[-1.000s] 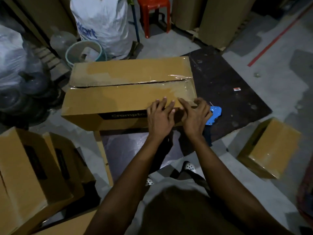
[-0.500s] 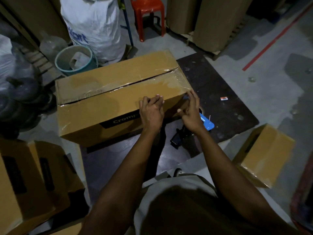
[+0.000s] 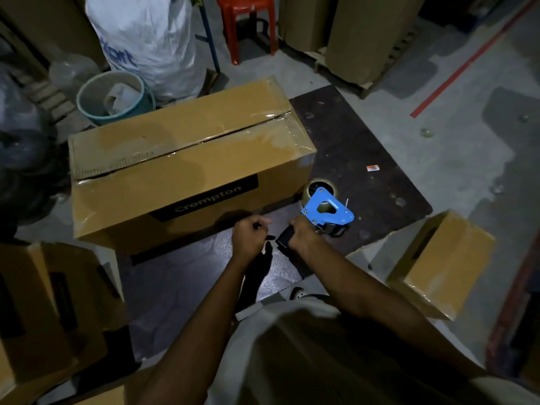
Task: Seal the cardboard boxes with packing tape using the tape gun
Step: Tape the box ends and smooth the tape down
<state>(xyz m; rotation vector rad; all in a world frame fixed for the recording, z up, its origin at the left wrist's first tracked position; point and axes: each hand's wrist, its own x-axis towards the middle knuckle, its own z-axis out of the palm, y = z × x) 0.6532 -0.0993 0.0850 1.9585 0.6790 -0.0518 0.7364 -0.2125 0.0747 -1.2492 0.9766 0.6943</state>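
Gripping the gun (image 3: 327,207) handle, the right hand (image 3: 302,233) should lay tape (image 3: 309,194) flat along the box (image 3: 187,171) seam (image 3: 204,138); left hand (image 3: 249,235) fingers (image 3: 261,221) curl, around what I cannot tell.

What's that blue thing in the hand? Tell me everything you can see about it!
It is a tape gun. Its flat side plate is bright blue, looks like metal, and has small screws. A brownish tape roll sits in it. The handle is black, and the right hand grips it. The gun is low over the dark board, right of the box. Whether it touches the board cannot be told.
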